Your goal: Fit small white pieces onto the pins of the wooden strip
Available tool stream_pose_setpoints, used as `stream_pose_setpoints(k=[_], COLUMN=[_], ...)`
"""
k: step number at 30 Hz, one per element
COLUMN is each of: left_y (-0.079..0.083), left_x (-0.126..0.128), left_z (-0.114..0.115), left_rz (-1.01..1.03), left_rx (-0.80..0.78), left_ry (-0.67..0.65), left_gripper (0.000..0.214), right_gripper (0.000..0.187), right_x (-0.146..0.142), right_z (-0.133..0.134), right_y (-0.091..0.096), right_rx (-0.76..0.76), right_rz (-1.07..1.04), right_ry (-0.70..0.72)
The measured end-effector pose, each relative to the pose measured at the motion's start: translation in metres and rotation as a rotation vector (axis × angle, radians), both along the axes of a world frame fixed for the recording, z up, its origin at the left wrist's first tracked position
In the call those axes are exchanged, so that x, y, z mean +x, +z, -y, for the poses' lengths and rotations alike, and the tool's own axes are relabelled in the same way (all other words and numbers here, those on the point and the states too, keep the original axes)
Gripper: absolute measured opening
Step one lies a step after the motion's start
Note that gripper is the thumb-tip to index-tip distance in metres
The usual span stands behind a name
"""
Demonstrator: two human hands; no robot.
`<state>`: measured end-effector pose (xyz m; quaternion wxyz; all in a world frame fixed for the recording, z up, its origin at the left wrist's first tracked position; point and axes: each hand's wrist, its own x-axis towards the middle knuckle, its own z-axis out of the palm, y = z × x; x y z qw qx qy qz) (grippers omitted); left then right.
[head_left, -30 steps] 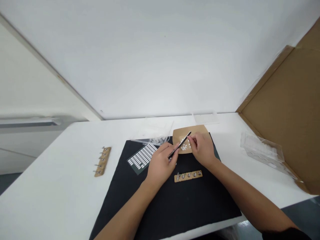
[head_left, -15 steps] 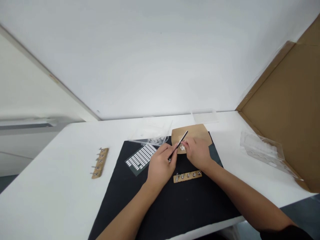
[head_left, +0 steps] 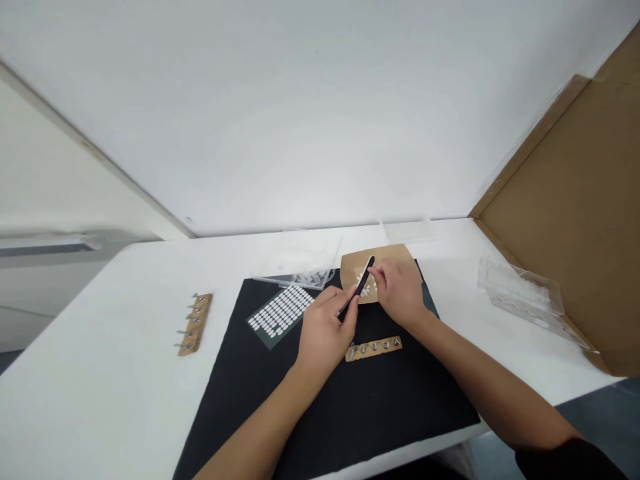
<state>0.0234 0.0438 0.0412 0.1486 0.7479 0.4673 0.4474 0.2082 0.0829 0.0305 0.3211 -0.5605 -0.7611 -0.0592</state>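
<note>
My left hand (head_left: pixel 325 330) is closed around the lower part of a slim black nail file (head_left: pixel 362 280) with a pale edge, which points up and away. Close to the file's upper end, my right hand (head_left: pixel 401 290) is pinched; whatever its fingertips hold is too small to make out. Beneath both hands lies a brown paper sheet (head_left: pixel 403 252) with small white pieces (head_left: pixel 370 288) scattered on it, perhaps nail tips. Nearer to me, a wooden strip (head_left: pixel 375 349) with several small metal stands rests on the black mat (head_left: pixel 370 407).
A dark green sheet of white oval stickers (head_left: pixel 280 315) lies left of my hands. Behind it is a clear plastic case (head_left: pixel 313 277) with pale pieces. Another wooden strip (head_left: pixel 196 325) stands at left. A clear box (head_left: pixel 523 293) sits right, beside a cardboard panel (head_left: pixel 565 200).
The file has turned so that more of its flat black face shows. My right hand has shifted slightly along it, and more white pieces on the paper are visible. The view has moved a little.
</note>
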Motion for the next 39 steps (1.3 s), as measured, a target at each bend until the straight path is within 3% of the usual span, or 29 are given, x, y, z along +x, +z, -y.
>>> stream_pose_setpoints(k=[12,17,21,26,30,39], left_y=[-0.0006,0.0003,0.0002,0.0001,-0.0006,0.0005], left_x=[-0.0007,-0.0006,-0.0013,-0.0015,-0.0014,-0.0007], left_z=[-0.0009,-0.0011,-0.0018,-0.0027,-0.0035,-0.0041], left_rz=[-0.014,-0.007,0.000,-0.004,-0.001,0.007], left_rx=[0.025,0.046,0.034,0.042,0.045,0.077], left_ry=[-0.001,0.005,-0.006,0.011,0.006,0.008], left_gripper=[0.025,0.025,0.025,0.024,0.024,0.023], right_gripper=[0.038,0.043,0.043,0.045,0.042,0.041], right_x=[-0.0010,0.0004,-0.0014,-0.0032,-0.0046,-0.0044], right_z=[0.0032,0.0011,0.0018,0.0010,0.0010,0.0006], right_y=[0.0047,0.0066,0.0055,0.0052,0.0044,0.0040], right_rx=[-0.011,0.014,0.006,0.030,0.011,0.034], right_rz=[0.064,0.060,0.096,0.108,0.128,0.099], right_ry=[0.091,0.048,0.165,0.079,0.150,0.117])
